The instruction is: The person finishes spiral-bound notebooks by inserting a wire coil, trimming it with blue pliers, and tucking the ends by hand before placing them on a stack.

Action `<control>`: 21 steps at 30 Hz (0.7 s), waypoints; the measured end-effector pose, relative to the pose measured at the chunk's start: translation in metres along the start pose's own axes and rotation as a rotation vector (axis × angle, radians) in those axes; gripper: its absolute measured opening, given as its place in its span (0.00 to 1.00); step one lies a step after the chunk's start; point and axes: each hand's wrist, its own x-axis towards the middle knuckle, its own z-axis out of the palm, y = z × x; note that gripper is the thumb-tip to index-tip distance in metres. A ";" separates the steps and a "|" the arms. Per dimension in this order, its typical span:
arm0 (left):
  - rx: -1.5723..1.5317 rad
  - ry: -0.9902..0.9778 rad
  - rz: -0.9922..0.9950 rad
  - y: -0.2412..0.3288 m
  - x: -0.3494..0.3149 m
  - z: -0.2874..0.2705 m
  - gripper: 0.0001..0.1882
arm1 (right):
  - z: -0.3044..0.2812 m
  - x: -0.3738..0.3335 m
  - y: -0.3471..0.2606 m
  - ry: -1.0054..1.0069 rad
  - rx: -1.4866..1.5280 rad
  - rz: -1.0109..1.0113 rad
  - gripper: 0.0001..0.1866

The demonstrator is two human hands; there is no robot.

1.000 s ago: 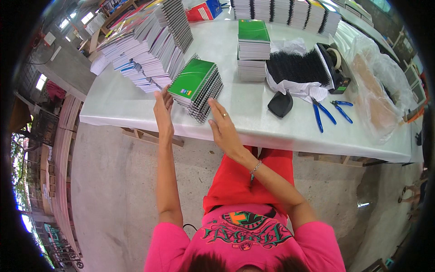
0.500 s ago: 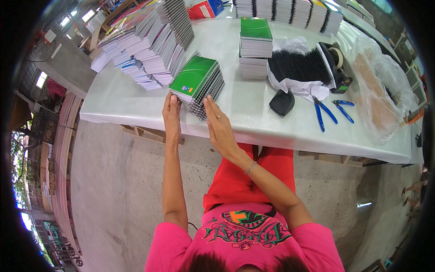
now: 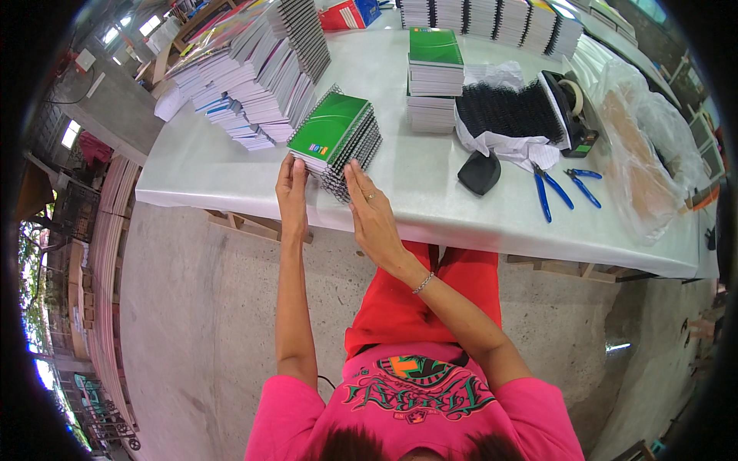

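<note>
A stack of wire-bound notebooks with green covers (image 3: 332,131) stands near the table's front edge. Against its near left corner rests my left hand (image 3: 291,188), fingers stretched upward. My right hand (image 3: 370,207), with a ring on one finger, lies flat along the near right side, where the black wire coils show. Between them the two hands flank the stack without wrapping round it. Part of the left fingers is hidden by the notebooks' edge. Farther right stands a second green-topped pile of pages (image 3: 435,77) that shows no coil on its visible sides.
Tall leaning piles of pages (image 3: 254,84) fill the table's left. To the right lie black wire coils on paper (image 3: 511,115), a tape dispenser (image 3: 573,115), a black pad-like object (image 3: 479,173), two blue-handled pliers (image 3: 552,192) and a clear plastic bag (image 3: 646,146). Bound books (image 3: 492,23) line the back.
Almost nothing differs. Both hands stay against the notebook stack, and the whole view has shifted very slightly.
</note>
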 end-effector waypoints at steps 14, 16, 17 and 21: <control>-0.076 -0.020 0.078 -0.001 0.004 0.007 0.32 | 0.008 0.003 -0.002 0.038 0.018 0.002 0.42; -0.059 -0.007 0.047 -0.001 0.003 0.007 0.30 | 0.008 0.001 -0.004 0.019 0.020 0.025 0.42; -0.059 -0.007 0.047 0.000 0.003 0.008 0.30 | 0.008 0.001 -0.005 0.013 0.010 0.036 0.43; -0.054 0.007 0.030 0.004 0.001 0.009 0.28 | 0.005 0.001 -0.006 -0.041 -0.063 0.047 0.41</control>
